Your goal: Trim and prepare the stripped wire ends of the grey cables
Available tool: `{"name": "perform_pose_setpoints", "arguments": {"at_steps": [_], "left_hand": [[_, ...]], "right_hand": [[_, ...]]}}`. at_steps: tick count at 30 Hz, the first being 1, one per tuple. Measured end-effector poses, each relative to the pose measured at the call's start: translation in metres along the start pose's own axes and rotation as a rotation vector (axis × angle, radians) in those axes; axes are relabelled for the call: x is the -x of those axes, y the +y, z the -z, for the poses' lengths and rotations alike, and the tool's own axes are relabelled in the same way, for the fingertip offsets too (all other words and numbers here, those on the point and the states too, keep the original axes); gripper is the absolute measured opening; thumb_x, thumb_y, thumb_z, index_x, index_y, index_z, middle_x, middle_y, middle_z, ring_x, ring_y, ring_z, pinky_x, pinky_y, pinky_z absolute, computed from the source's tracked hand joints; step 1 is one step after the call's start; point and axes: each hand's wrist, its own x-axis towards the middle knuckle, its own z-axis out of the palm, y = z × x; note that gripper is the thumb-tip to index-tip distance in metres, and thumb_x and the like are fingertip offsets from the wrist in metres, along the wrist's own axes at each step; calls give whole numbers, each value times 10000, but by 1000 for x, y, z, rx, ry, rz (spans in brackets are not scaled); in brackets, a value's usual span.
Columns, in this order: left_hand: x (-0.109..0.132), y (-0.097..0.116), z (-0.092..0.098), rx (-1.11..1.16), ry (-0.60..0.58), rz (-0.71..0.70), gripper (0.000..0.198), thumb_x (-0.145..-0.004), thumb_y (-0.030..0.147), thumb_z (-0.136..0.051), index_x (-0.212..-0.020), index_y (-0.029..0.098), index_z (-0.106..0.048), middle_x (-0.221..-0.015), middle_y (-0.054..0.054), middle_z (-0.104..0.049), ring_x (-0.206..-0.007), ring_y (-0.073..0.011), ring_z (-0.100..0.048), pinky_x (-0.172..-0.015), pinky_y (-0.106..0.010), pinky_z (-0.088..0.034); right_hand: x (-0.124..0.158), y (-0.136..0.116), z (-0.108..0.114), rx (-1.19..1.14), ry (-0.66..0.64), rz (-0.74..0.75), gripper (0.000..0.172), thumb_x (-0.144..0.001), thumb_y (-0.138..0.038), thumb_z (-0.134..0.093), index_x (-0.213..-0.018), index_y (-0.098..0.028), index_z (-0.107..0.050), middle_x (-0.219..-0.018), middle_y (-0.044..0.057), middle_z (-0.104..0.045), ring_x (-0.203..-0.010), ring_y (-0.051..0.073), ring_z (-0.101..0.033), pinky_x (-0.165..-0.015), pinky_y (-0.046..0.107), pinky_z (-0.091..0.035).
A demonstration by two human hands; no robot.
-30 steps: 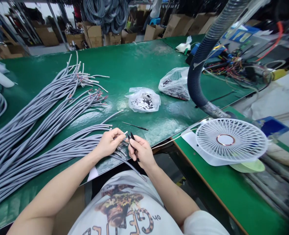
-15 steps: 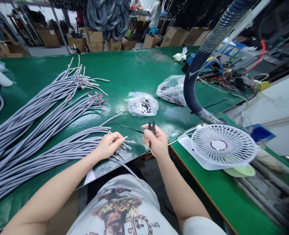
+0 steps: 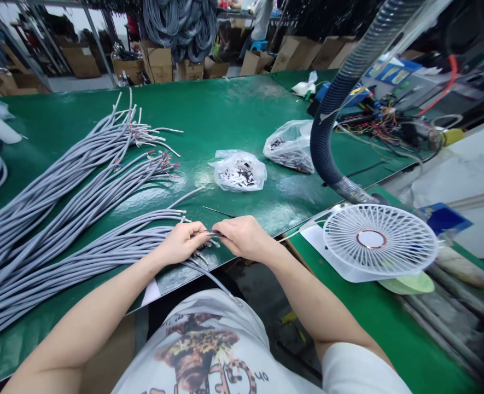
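Observation:
My left hand [image 3: 181, 242] is closed, pinching a grey cable by its end, at the tip of the nearest cable bundle [image 3: 122, 241]. My right hand [image 3: 245, 236] is wrapped round small dark cutting pliers [image 3: 217, 235]. Their jaws meet the cable end just beyond my left fingertips; the handles are hidden in the palm. Close beyond the right hand, a thin dark pointed rod [image 3: 217, 211] lies on the green table. Other stripped cable ends [image 3: 203, 257] poke out beneath my hands.
Two more cable bundles [image 3: 73, 158] with bared ends lie at left. Plastic bags of small parts [image 3: 242, 171] sit mid-table. A ribbed hose [image 3: 324, 137] curves down at right, near a white fan [image 3: 379, 241]. Cardboard boxes [image 3: 157, 63] stand behind.
My right hand has moved left and turned, bringing the pliers' jaws from pointing up to the cable end. The left hand has stayed nearly still with its cable.

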Motion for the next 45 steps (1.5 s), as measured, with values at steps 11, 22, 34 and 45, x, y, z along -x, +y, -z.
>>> {"name": "perform_pose_setpoints", "arguments": {"at_steps": [11, 22, 34, 45], "left_hand": [[1, -1, 1, 86, 76, -37, 291, -871, 401, -491, -789, 135, -577, -566, 24, -503, -506, -75, -434, -504, -190, -352], [-2, 8, 6, 137, 91, -25, 372, -891, 410, -438, -620, 159, -483, -519, 29, -482, -552, -94, -476, -612, -227, -400], [1, 6, 20, 149, -209, 40, 342, -870, 420, -494, -871, 110, -639, -706, -26, -624, -593, -88, -503, -598, -209, -409], [-1, 1, 28, 402, -51, 106, 319, -764, 369, -668, -950, 111, -638, -592, 3, -607, -441, -49, -439, -447, -176, -320]], "right_hand": [[-9, -7, -23, -960, 119, -420, 213, -812, -314, -552, -661, -164, -558, -471, -60, -434, -437, 68, -360, -459, 205, -288], [0, -11, -17, -591, 423, -409, 200, -818, -263, -574, -967, -185, -682, -634, -5, -611, -503, 98, -485, -544, 240, -397], [-11, -6, -2, -257, 99, -134, 145, -796, -156, -514, -716, -142, -634, -628, 18, -632, -557, 99, -509, -554, 212, -323], [-29, -7, -40, -1326, 303, -583, 189, -680, -317, -644, -673, -146, -564, -455, -95, -325, -384, 38, -221, -403, 207, -173]]}}
